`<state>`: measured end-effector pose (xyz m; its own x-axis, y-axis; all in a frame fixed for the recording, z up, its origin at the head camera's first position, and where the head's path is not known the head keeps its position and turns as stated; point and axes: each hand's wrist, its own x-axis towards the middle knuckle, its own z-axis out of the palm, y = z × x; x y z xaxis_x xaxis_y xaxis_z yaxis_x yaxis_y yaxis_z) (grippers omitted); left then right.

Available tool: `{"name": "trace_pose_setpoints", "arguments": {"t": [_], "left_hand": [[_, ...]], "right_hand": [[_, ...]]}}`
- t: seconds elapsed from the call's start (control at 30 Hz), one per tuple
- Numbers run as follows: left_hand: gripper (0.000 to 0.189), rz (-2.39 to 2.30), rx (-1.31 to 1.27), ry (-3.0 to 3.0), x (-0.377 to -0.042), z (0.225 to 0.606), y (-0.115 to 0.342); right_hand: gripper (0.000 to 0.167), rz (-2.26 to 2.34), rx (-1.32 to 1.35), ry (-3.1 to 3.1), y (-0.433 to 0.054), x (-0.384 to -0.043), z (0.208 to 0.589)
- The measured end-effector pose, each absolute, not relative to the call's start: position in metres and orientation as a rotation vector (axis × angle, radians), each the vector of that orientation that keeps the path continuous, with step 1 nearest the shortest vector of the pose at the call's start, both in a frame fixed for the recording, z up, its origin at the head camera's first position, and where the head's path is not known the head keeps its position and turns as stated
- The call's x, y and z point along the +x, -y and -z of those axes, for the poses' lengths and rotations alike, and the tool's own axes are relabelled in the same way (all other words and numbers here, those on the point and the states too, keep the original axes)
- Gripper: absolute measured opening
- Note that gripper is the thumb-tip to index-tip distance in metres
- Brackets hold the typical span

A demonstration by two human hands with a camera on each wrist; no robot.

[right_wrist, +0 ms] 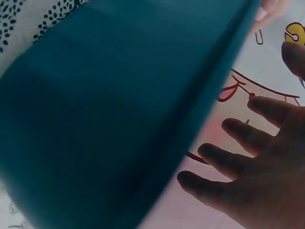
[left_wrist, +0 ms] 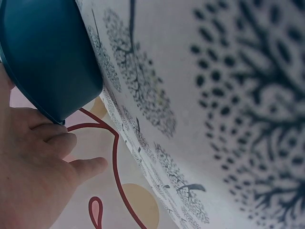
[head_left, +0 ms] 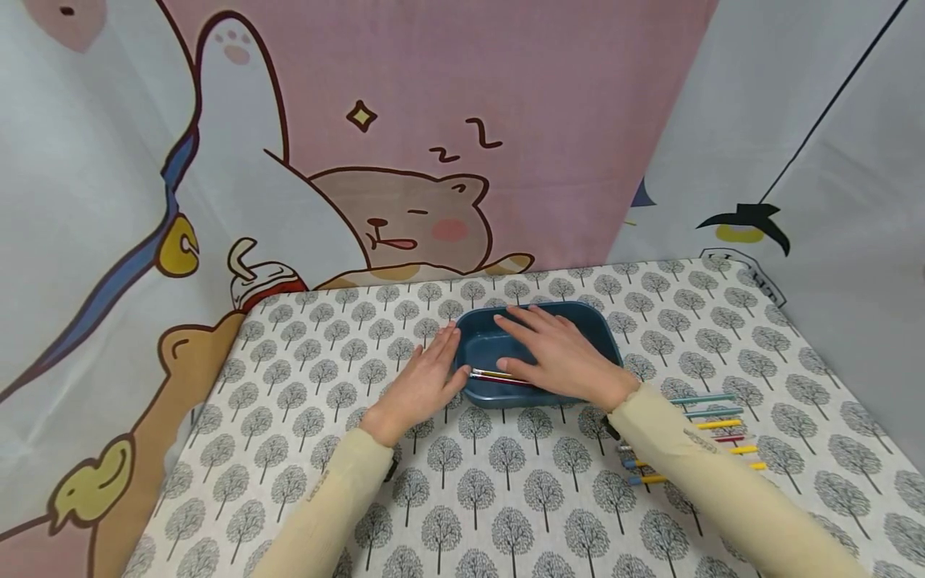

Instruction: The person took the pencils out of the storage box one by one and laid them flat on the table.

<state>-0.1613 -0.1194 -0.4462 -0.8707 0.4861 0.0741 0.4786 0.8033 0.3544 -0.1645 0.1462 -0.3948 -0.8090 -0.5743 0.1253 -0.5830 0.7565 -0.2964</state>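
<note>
A dark blue plastic tray [head_left: 473, 395] sits on the tree-patterned cloth, with a few pencils [head_left: 499, 378], one dark red and one yellow, lying along its near side. My left hand [head_left: 422, 385] is at the tray's left end, its fingers touching the rim. The left wrist view shows that hand [left_wrist: 43, 162] beside the tray's outer wall [left_wrist: 52, 57]. Over the tray's right part my right hand [head_left: 560, 353] hovers with spread fingers and holds nothing. It hides part of the pencils. The right wrist view shows the same hand [right_wrist: 257, 162] above the rim, fingers apart.
Several pencils [head_left: 719, 424], teal, yellow and dark red, lie in a spaced row on the cloth [head_left: 499, 498] to the right, partly under my right forearm. A printed cartoon curtain [head_left: 564, 144] hangs behind the table's far edge.
</note>
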Motion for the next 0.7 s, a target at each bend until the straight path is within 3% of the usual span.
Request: {"name": "trace_pose_setpoints", "arguments": {"t": [0.33,0.7], "left_hand": [[0.071,-0.574,0.796,-2.968,-0.161,0.448,0.119],[0.07,-0.583,0.788,-2.959,-0.161,0.446,0.119]], "right_hand": [[0.075,-0.584,0.953,3.015,-0.132,-0.181,0.41],[0.059,-0.708,1.017,3.088,-0.121,-0.192,0.421]]}}
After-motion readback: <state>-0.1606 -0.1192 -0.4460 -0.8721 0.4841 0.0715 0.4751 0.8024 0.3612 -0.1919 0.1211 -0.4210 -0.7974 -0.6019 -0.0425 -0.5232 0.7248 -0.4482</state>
